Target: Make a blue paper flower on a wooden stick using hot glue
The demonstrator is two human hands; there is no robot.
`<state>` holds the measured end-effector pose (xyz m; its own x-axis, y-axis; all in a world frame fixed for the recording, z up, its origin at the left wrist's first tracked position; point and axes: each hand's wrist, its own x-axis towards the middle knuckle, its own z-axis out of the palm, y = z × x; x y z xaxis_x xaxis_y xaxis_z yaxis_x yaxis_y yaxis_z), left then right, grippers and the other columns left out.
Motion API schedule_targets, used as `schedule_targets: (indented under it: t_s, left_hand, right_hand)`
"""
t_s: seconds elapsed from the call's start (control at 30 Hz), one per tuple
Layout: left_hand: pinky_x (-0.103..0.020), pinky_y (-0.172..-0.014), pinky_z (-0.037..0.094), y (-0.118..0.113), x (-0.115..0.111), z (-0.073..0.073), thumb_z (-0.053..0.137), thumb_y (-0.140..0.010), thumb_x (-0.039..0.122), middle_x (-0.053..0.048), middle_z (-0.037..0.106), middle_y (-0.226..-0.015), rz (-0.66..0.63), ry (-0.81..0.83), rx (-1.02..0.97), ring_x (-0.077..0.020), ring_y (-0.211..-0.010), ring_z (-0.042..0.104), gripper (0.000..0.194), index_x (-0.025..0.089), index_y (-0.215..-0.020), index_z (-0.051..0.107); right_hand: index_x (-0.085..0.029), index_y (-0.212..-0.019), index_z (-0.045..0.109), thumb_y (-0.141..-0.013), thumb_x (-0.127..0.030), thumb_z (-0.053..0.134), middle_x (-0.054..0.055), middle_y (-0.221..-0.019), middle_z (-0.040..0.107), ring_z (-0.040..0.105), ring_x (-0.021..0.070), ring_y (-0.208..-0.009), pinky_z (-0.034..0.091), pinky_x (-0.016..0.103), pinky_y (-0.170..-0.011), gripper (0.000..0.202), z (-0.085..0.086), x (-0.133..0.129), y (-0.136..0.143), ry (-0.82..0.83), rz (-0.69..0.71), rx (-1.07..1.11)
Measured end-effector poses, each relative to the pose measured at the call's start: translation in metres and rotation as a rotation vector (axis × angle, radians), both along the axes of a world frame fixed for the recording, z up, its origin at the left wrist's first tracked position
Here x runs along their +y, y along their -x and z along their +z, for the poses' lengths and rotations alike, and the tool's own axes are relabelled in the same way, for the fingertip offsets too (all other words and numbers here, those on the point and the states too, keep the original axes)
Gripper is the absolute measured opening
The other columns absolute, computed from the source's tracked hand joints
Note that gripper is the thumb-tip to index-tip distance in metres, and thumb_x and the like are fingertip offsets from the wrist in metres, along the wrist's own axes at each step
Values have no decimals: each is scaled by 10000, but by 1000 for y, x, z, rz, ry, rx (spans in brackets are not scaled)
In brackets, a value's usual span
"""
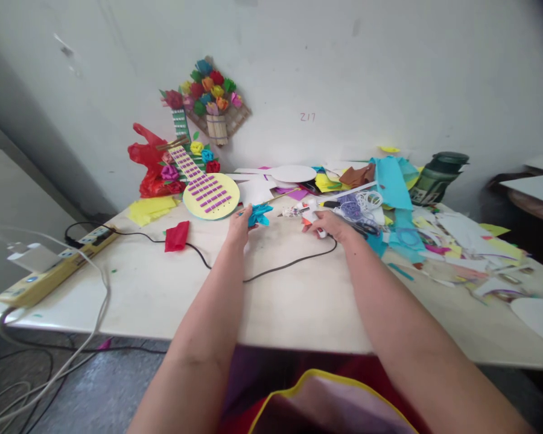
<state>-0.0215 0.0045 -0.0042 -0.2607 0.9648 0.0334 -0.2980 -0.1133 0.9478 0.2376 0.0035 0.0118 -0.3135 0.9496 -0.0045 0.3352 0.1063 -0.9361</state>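
Observation:
My left hand (239, 224) is closed around a blue crepe-paper flower (259, 214), its petals pointing right. A thin stick runs from behind the flower toward the upper right. My right hand (326, 225) has its fingers round a white glue gun (314, 215) with an orange trigger, lying low over the table, nozzle to the left. From the glue gun a black cord (289, 264) loops left across the tabletop. Left of my left hand lies a folded piece of red crepe paper (177, 237). Behind it, a yellow paper guitar (212, 197) with purple stripes leans among paper flowers.
At left sits a yellow power strip (61, 265) with a white charger (35, 258) and cables. Paper scraps (470, 241), white string (370, 199) and blue crepe paper (394, 187) crowd the right. A green bottle (438, 176) stands by the wall.

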Motion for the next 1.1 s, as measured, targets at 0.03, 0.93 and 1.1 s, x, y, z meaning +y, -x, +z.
schedule_targets:
  t_s: [0.03, 0.93, 1.1]
  left_hand:
    - [-232, -523, 442, 0, 0, 0, 760, -664, 479, -10, 618, -619, 0, 2, 6, -120, -568, 578, 392, 157, -812, 592]
    - [-226, -475, 416, -6, 4, -8, 769, -679, 465, -19, 620, -547, -112, 77, 118, -116, -498, 542, 360, 149, -723, 603]
    - [-228, -465, 396, -8, 1, -5, 781, -664, 458, -13, 607, -534, -125, 73, 106, -113, -484, 528, 362, 147, -705, 600]
  right_hand:
    - [-124, -755, 644, -544, -171, 577, 56, -715, 709, 455, 80, -430, 342, 225, -432, 227, 0, -1, -2, 16, 30, 47]
    - [-141, -643, 651, -720, -568, 661, -9, -385, 518, 510, 114, -459, 404, 245, -542, 434, 11, -10, 23, -170, 92, -5]
    - [-147, -648, 654, -711, -582, 671, -14, -373, 504, 502, 118, -446, 418, 253, -543, 440, 13, -11, 26, -173, 95, -8]
